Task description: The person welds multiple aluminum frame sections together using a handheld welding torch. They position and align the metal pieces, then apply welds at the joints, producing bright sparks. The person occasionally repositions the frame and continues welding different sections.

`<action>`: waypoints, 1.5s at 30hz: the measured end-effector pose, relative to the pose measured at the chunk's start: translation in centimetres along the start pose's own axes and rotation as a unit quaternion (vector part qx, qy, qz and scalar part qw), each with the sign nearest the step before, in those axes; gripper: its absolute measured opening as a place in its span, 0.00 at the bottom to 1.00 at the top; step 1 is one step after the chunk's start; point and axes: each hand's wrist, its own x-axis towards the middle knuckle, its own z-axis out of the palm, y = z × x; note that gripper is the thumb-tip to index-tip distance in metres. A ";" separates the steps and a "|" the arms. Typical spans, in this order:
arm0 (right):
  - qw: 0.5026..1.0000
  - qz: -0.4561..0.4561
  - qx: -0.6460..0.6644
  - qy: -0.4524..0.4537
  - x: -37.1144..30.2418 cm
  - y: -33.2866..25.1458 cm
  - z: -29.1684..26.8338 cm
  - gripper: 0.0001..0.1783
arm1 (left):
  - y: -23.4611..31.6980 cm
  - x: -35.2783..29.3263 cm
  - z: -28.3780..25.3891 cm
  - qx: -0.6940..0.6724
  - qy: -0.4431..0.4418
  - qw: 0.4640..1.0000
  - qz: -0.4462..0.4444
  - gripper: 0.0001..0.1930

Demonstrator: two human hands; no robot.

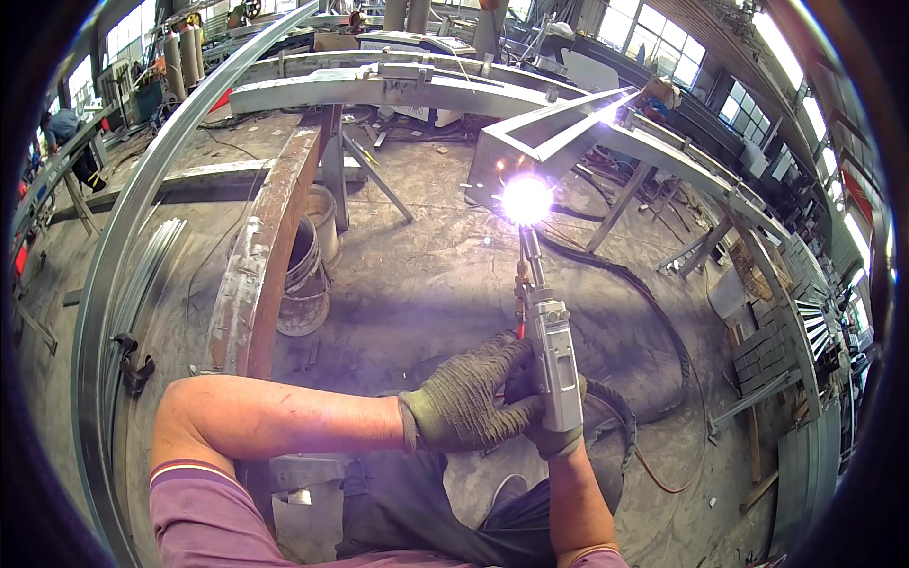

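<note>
A silver handheld welding gun point(559, 364) points away from me, its slim nozzle meeting a metal frame. My right hand point(552, 426), in a dark glove, is wrapped round the gun's grip and partly hidden behind its body. From the left, my left hand point(469, 398), in a dark green knit glove, closes on the gun's side; its fingertips are hidden. A brass-coloured wire guide with a red end point(521, 298) runs along the nozzle. White-violet glare covers the tip. Behind it stands the boxed corner of a grey metal frame point(488, 156), with another bright spot farther along.
A rusty brown beam point(275, 241) stands left, beside two buckets point(303, 298). A long metal tube point(142, 204) curves along the far left. Dark hoses point(663, 322) trail across the floor at right. Stacked metal pieces point(767, 360) lie right. Another person point(71, 137) bends over at far left.
</note>
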 end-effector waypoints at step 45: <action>0.998 -0.005 -0.060 0.005 -0.6 0.5 0.1 0.23 | -0.3 -0.4 0.5 0.004 0.006 0.999 -0.038 0.36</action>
